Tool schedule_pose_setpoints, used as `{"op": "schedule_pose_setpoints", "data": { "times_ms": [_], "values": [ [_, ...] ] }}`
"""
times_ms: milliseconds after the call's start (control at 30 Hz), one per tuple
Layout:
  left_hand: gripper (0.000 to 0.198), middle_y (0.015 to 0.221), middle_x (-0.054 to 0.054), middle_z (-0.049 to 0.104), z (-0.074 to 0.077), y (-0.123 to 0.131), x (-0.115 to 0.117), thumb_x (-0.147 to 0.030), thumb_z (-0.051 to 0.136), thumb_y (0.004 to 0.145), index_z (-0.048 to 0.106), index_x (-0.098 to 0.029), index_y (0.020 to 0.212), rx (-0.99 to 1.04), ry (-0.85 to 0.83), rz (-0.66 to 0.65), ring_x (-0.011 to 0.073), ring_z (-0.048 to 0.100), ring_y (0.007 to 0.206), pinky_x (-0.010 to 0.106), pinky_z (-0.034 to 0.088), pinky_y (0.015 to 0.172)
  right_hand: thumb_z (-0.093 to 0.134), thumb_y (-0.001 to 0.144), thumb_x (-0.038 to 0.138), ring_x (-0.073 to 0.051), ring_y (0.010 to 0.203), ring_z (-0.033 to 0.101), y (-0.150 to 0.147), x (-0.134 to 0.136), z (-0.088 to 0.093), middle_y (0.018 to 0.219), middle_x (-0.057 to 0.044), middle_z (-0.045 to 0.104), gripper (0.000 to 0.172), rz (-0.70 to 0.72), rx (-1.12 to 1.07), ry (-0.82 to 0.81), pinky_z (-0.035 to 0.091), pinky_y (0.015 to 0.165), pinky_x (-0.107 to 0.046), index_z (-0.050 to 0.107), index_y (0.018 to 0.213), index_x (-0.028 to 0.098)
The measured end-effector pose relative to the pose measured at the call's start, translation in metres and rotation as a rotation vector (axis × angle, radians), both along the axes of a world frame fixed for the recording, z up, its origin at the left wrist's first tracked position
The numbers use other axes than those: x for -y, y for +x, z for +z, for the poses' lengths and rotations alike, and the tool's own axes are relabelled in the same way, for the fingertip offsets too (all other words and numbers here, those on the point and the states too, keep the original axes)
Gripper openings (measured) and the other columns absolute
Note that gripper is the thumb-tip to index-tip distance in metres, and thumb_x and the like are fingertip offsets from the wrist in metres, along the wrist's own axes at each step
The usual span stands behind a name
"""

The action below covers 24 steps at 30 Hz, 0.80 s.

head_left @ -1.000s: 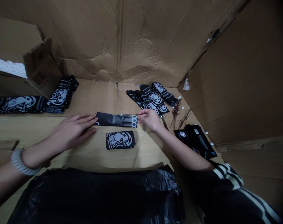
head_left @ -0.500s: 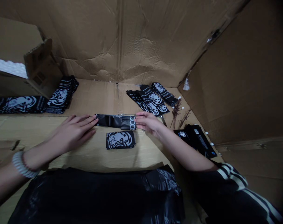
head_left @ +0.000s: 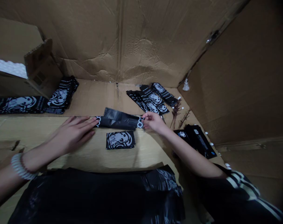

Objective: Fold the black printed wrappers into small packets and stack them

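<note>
- Our left hand (head_left: 72, 132): spread flat, fingertips on the left end of the crumpled glossy black plastic strip (head_left: 118, 122).
- Our right hand (head_left: 153, 122): seems to pinch its right end; dim view.
- Done so far: one square black-and-white printed sachet (head_left: 120, 140) lies flat below.
- Left: printed black sachet piles (head_left: 59, 97) (head_left: 150, 101) sit behind.

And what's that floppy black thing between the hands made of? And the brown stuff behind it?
The black packet looks like thin plastic film: it is shiny and buckles up in soft creases between the left hand and the right hand. The brown board looks like cardboard: dull and matte, with fold lines and crumpled creases.
</note>
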<state>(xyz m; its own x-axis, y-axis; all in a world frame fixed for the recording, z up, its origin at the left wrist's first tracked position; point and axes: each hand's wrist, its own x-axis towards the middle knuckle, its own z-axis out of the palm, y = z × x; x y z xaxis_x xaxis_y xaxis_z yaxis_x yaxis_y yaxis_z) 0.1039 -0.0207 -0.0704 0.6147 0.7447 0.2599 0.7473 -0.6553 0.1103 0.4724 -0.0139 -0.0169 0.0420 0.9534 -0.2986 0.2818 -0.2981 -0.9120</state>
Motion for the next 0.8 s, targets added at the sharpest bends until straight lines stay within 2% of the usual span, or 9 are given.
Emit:
{"op": "schedule_pose_setpoints", "data": {
  "times_ms": [133, 267, 400, 467, 533, 600, 667, 733, 800],
  "values": [
    [0.048, 0.14, 0.009, 0.074, 0.001, -0.002, 0.001, -0.049, 0.041, 0.106, 0.068, -0.03, 0.141, 0.032, 0.009, -0.019, 0.0376, 0.064, 0.132, 0.058, 0.05, 0.104, 0.074, 0.066, 0.013, -0.01, 0.048, 0.057, 0.031, -0.001, 0.005, 0.056, 0.008, 0.057, 0.019, -0.104, -0.008, 0.074, 0.048, 0.048, -0.02, 0.059, 0.072, 0.022],
    [0.043, 0.133, 0.007, 0.078, 0.005, -0.005, 0.003, -0.047, 0.046, 0.104, 0.073, -0.032, 0.134, 0.026, 0.042, -0.036, 0.036, 0.067, 0.127, 0.057, 0.053, 0.103, 0.077, 0.063, 0.017, -0.008, 0.047, 0.053, 0.057, 0.008, 0.009, 0.052, 0.009, 0.054, 0.016, -0.182, -0.027, 0.1, 0.048, 0.049, -0.02, 0.064, 0.071, 0.021],
    [0.042, 0.122, 0.01, 0.081, 0.02, 0.005, 0.006, -0.052, 0.046, 0.104, 0.078, -0.031, 0.122, 0.052, 0.064, 0.005, 0.0355, 0.071, 0.115, 0.056, 0.058, 0.094, 0.084, 0.06, 0.027, -0.009, 0.053, 0.057, 0.072, 0.024, 0.013, 0.059, 0.007, 0.061, 0.023, -0.237, -0.071, 0.131, 0.053, 0.054, -0.021, 0.069, 0.077, 0.022],
    [0.044, 0.12, 0.009, 0.081, 0.034, 0.02, 0.01, -0.055, 0.045, 0.104, 0.077, -0.029, 0.119, 0.107, 0.026, -0.005, 0.0332, 0.073, 0.111, 0.052, 0.059, 0.093, 0.088, 0.057, 0.031, -0.009, 0.055, 0.059, 0.076, 0.032, 0.016, 0.063, 0.006, 0.065, 0.03, -0.249, -0.111, 0.143, 0.055, 0.057, -0.022, 0.074, 0.081, 0.022],
    [0.049, 0.117, 0.01, 0.081, 0.049, 0.043, 0.016, -0.063, 0.049, 0.101, 0.075, -0.025, 0.118, 0.163, -0.088, -0.065, 0.0319, 0.074, 0.111, 0.05, 0.059, 0.096, 0.092, 0.055, 0.034, -0.009, 0.057, 0.061, 0.079, 0.038, 0.019, 0.068, 0.003, 0.07, 0.036, -0.255, -0.138, 0.152, 0.055, 0.057, -0.023, 0.077, 0.085, 0.022],
    [0.06, 0.123, 0.011, 0.079, 0.063, 0.069, 0.022, -0.073, 0.055, 0.094, 0.073, -0.024, 0.122, 0.188, -0.207, -0.08, 0.0327, 0.075, 0.112, 0.048, 0.06, 0.095, 0.094, 0.053, 0.036, -0.011, 0.058, 0.063, 0.081, 0.043, 0.021, 0.069, 0.001, 0.072, 0.036, -0.268, -0.133, 0.174, 0.056, 0.057, -0.023, 0.078, 0.083, 0.023],
    [0.072, 0.129, 0.014, 0.076, 0.072, 0.094, 0.027, -0.077, 0.067, 0.084, 0.068, -0.023, 0.131, 0.12, -0.325, -0.115, 0.0368, 0.073, 0.117, 0.051, 0.06, 0.096, 0.095, 0.053, 0.038, -0.012, 0.061, 0.066, 0.082, 0.048, 0.023, 0.069, 0.0, 0.073, 0.034, -0.283, -0.112, 0.213, 0.057, 0.057, -0.024, 0.079, 0.079, 0.023],
    [0.077, 0.133, 0.018, 0.073, 0.078, 0.114, 0.03, -0.07, 0.077, 0.078, 0.065, -0.022, 0.137, 0.047, -0.376, -0.116, 0.0412, 0.07, 0.123, 0.054, 0.058, 0.099, 0.095, 0.055, 0.039, -0.013, 0.062, 0.067, 0.084, 0.054, 0.026, 0.071, 0.0, 0.074, 0.033, -0.292, -0.097, 0.261, 0.058, 0.058, -0.025, 0.08, 0.079, 0.023],
    [0.075, 0.133, 0.019, 0.073, 0.079, 0.127, 0.031, -0.057, 0.081, 0.079, 0.062, -0.021, 0.142, -0.005, -0.414, -0.097, 0.0425, 0.069, 0.125, 0.055, 0.057, 0.102, 0.095, 0.057, 0.039, -0.012, 0.061, 0.067, 0.088, 0.061, 0.029, 0.073, 0.0, 0.076, 0.032, -0.306, -0.094, 0.302, 0.06, 0.06, -0.026, 0.081, 0.081, 0.022]
  ]
}}
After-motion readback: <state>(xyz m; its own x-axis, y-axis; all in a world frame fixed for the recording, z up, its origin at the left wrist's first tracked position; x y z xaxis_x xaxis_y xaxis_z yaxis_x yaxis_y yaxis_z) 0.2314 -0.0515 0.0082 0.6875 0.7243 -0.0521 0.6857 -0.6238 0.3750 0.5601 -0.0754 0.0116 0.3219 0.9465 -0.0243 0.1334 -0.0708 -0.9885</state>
